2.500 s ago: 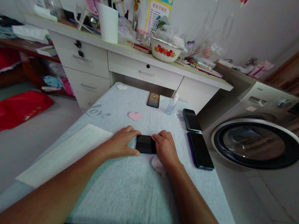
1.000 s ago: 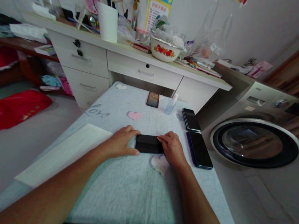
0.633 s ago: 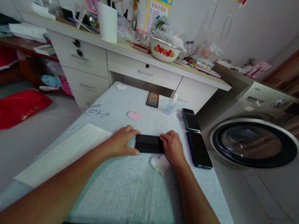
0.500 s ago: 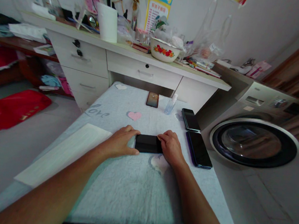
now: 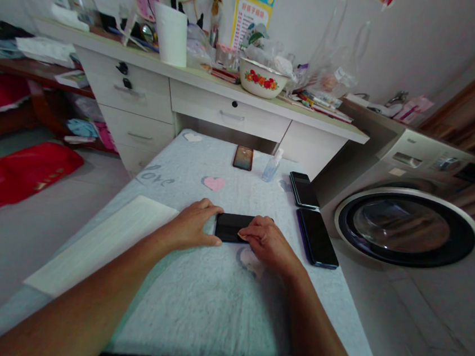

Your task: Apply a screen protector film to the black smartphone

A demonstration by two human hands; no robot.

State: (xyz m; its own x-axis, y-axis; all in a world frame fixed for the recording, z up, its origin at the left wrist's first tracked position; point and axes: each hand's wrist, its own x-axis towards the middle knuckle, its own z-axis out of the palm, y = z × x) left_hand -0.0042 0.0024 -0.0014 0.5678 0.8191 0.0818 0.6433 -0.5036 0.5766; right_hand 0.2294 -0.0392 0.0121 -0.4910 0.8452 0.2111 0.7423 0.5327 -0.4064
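Note:
A dark-screened phone lies flat and lengthwise on the cloth-covered table. At its left end, my left hand holds it, the thumb at the near corner and the fingers at the far corner. Across its right half rests my right hand, fingers bunched and fingertips on the screen. Something small and pale shows under those fingertips, too little of it to name. The phone's right end is mostly covered by this hand.
Right of my hands lie a large dark phone and another phone. A spray bottle and a brown-backed phone are farther back. A long pale strip lies left. A washing machine stands at right.
My right hand has slid left and slightly nearer over the phone's screen, its fingertips moving from the upper right toward the middle. My left hand and the phone stay put.

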